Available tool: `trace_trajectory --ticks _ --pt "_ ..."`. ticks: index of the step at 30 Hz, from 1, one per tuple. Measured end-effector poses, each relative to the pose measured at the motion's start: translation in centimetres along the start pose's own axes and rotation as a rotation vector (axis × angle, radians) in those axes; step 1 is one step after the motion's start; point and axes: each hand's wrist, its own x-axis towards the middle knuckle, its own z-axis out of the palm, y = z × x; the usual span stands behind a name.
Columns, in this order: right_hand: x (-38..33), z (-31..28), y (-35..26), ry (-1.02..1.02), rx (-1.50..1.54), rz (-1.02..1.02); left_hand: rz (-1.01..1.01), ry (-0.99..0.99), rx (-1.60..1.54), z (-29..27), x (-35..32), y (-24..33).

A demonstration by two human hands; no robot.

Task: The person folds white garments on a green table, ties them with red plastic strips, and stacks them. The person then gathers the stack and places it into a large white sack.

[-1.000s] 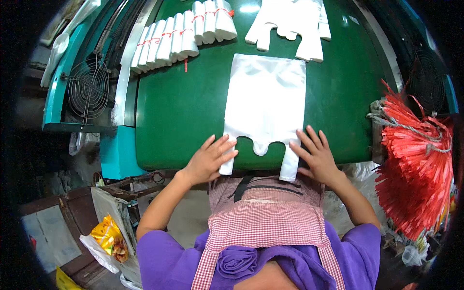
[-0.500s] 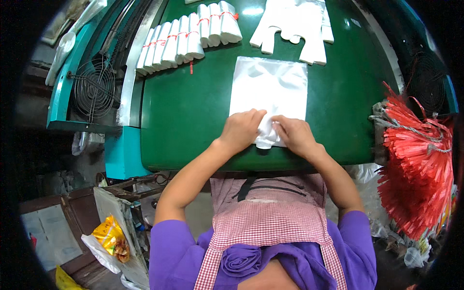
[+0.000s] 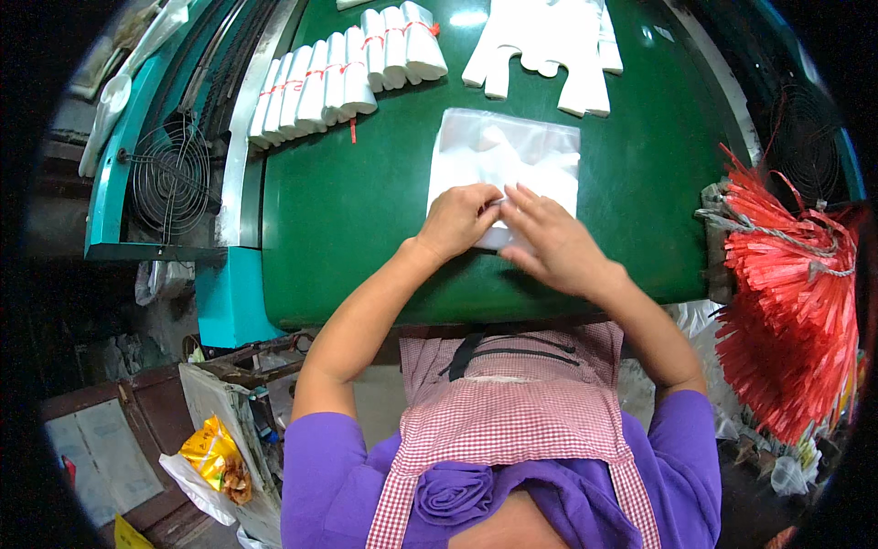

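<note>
A stack of clear white plastic bags (image 3: 508, 151) lies flat on the green belt table (image 3: 366, 220) in front of me. Its near edge is turned up under my hands. My left hand (image 3: 460, 221) is closed at the left of this fold, thumb and fingers pinching the plastic. Across the right part of the fold lies my right hand (image 3: 555, 242), slightly blurred, with its fingers stretched out and its palm down. The fingertips of both hands nearly meet, and they hide part of the fold.
Rolled bag bundles tied with red strips (image 3: 343, 78) lie in a row at the far left. A pile of bags with handles (image 3: 549, 55) is at the back. Red plastic strips (image 3: 782, 293) hang at the right edge. A round wire fan guard (image 3: 171, 178) stands left.
The near end of the bags, handles included, has been folded away from me. My right hand has gone from pinching to lying stretched over the fold. My left hand has moved slightly away from me.
</note>
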Motion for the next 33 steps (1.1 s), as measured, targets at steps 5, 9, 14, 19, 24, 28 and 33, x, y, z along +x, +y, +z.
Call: trace_trajectory --ticks 5,9,14,19,24,28,33 --pt "-1.5 2.8 0.4 0.081 -0.084 0.1 0.367 0.067 0.487 -0.6 -4.5 3.3" --pt "-4.1 2.3 -2.3 0.26 0.264 -0.039 0.219 -0.005 0.541 0.4 -3.4 3.0" --pt "-6.8 3.0 -3.5 0.237 1.725 0.783 0.161 0.042 0.187 0.0 -1.0 1.0" --pt "-3.9 1.5 2.1 0.422 2.004 0.71 0.456 -0.257 0.084 -1.8 -4.7 0.7" --pt "-5.0 0.8 0.9 -0.014 0.678 0.023 0.268 -0.389 0.097 -3.5 -6.1 1.2" --pt "-4.6 0.9 4.4 -0.09 -0.027 -0.259 0.482 -0.193 0.481 -2.9 -3.1 3.4" --pt "-3.6 -1.3 5.5 -0.309 0.11 -0.328 0.458 -0.35 0.494 -3.7 0.6 5.2"
